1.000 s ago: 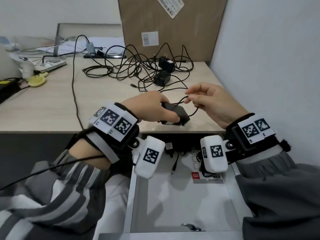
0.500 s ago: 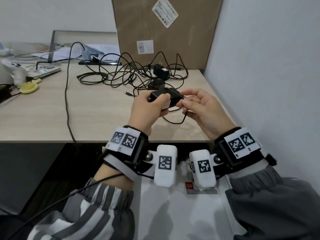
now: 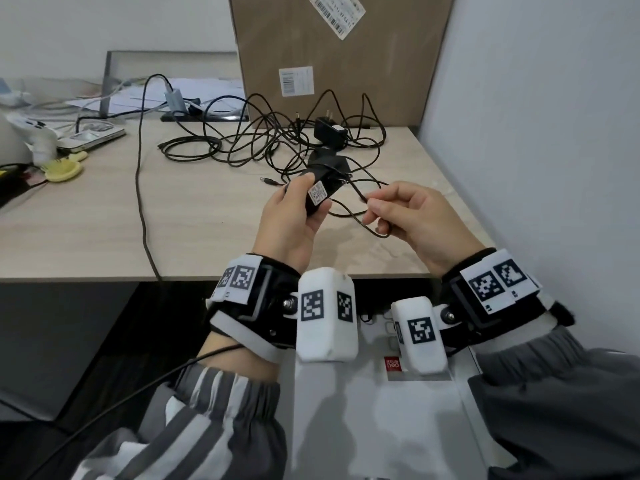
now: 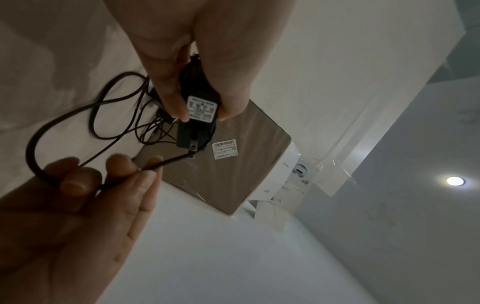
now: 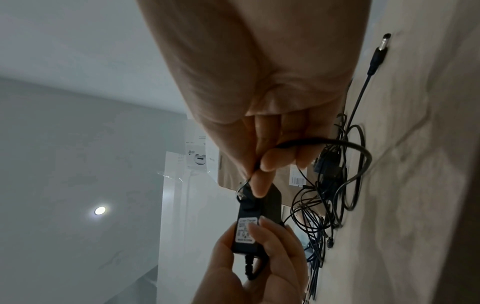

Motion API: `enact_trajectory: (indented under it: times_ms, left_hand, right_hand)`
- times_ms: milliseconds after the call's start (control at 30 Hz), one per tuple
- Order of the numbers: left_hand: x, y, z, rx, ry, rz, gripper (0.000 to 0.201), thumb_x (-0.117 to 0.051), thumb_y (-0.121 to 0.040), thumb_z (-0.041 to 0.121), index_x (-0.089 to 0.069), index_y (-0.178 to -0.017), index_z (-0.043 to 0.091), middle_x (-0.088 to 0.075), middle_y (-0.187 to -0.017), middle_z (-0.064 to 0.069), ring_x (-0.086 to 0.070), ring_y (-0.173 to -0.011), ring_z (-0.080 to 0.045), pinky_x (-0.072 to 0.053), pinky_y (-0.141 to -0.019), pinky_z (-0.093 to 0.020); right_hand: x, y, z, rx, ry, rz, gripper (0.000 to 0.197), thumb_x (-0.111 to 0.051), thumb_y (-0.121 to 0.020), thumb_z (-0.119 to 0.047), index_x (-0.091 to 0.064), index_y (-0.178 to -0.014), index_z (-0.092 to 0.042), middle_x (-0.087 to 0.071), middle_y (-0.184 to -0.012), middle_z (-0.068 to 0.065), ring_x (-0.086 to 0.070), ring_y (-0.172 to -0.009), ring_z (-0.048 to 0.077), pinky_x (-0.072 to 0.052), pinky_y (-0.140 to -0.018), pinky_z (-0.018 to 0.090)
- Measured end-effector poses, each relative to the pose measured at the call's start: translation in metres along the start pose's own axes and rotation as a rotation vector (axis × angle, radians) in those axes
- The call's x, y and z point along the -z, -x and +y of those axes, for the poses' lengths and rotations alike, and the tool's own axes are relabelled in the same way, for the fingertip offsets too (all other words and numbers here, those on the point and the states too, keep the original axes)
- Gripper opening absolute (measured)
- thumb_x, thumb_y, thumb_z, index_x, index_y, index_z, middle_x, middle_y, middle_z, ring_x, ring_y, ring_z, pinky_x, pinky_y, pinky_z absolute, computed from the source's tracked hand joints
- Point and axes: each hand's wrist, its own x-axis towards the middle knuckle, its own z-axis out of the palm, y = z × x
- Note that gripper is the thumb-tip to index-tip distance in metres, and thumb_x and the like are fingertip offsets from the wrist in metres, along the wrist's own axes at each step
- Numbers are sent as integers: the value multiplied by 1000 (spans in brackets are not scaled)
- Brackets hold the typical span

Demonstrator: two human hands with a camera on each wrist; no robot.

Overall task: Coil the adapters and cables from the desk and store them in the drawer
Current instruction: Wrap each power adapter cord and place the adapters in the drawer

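A black adapter (image 3: pixel 322 194) is held up over the near edge of the desk (image 3: pixel 104 216), toward its right end, gripped in the left hand (image 3: pixel 294 223) between thumb and curled fingers, its white label turned up toward the head camera. In the left wrist view the plug prongs are seen at the adapter's far end, pointing away from the palm. The adapter's thin black cable (image 3: pixel 349 202) is pinched in the right hand (image 3: pixel 415 220) between thumb and fingertips just beside the adapter, with a slack loop hanging below the fingers. The two hands are close together but not touching. Farther back on the desk, toward the far right corner, a tangle of black cables (image 3: pixel 263 147) is spread out, with a second black adapter (image 3: pixel 329 128) standing among them, prongs up; a barrel plug (image 3: pixel 266 181) lies on the surface near the held adapter. A large cardboard box (image 3: pixel 339 57) is leaned upright at the far edge against the wall. Below the desk's near edge, an open white drawer (image 3: pixel 381 410) is seen under the wrists, a red-labelled item (image 3: pixel 393 366) lying inside near its back. At the desk's left end, a yellow object (image 3: pixel 64 169), papers and a white device are noted.
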Motion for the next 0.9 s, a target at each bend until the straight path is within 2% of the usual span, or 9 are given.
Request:
enact_trajectory:
  times_ms: [167,333,433,533,600,700,767,833,900]
  left_hand:
    - [-2,3,1,84,74,-36,15,-56,-95,16,-59,-88,3,-56,-85,-10,-57,-70,-16,-50,-51,-14]
    - [-1,5,1,169,31,-81,16,-54,-94,18,-59,-88,3,-58,-75,-8,-56,-54,-13,-44,-43,-13]
    - [2,5,2,232,-25,-166,14,-50,-92,16,-53,-81,8,-53,-69,-4,-48,-51,-12,-35,-37,-13]
    - [5,4,5,264,-53,-256,16,-46,-92,16,-46,-76,11,-47,-68,-3,-41,-46,-11,-27,-36,-15]
    - [6,5,5,279,-97,-312,17,-46,-92,17,-45,-75,12,-45,-65,-3,-39,-44,-10,-25,-37,-14]
    - [6,11,7,297,-242,-418,12,-49,-89,19,-56,-87,9,-53,-65,-3,-40,-43,-7,-28,-40,-12]
    - [7,12,11,266,-395,-478,24,-43,-92,14,-66,-97,12,-60,-82,-6,-41,-49,-6,-28,-47,-15]
    - [10,12,16,191,-526,-515,30,-38,-94,8,-68,-100,13,-60,-76,-2,-40,-49,-5,-26,-44,-15]
    - [15,12,20,124,-644,-536,30,-40,-94,4,-68,-103,13,-58,-62,6,-41,-47,-4,-28,-42,-14]
  right_hand:
    - [3,0,1,-23,45,11,8,-62,-89,-5,-67,-85,-10,-66,-67,4,-50,-55,9,-41,-62,24]
    - [6,-1,3,-20,129,34,7,-65,-88,-12,-67,-82,-9,-58,-60,-1,-48,-56,9,-41,-62,22]
    - [9,-1,5,-27,240,65,21,-71,-83,-27,-64,-72,-10,-53,-55,-7,-45,-55,6,-40,-61,16]
    - [16,0,4,-115,349,50,51,-76,-67,-55,-50,-60,-12,-42,-54,-5,-39,-56,8,-35,-63,23]
    - [15,1,3,-159,386,-15,56,-73,-55,-64,-46,-57,-15,-39,-57,-3,-37,-56,8,-31,-60,25]
    - [17,-2,7,-118,362,-59,65,-76,-49,-53,-59,-70,7,-51,-67,5,-44,-65,10,-38,-65,21]
    - [21,-4,6,-110,324,-86,69,-81,-52,-39,-57,-84,16,-56,-78,13,-48,-75,17,-40,-77,28]
    - [25,-4,4,-121,307,-114,36,-84,-60,-20,-60,-74,4,-60,-74,10,-53,-75,18,-41,-80,31]
    - [27,-3,1,-125,298,-129,22,-82,-65,-11,-61,-69,-10,-60,-70,5,-55,-71,14,-43,-80,27]
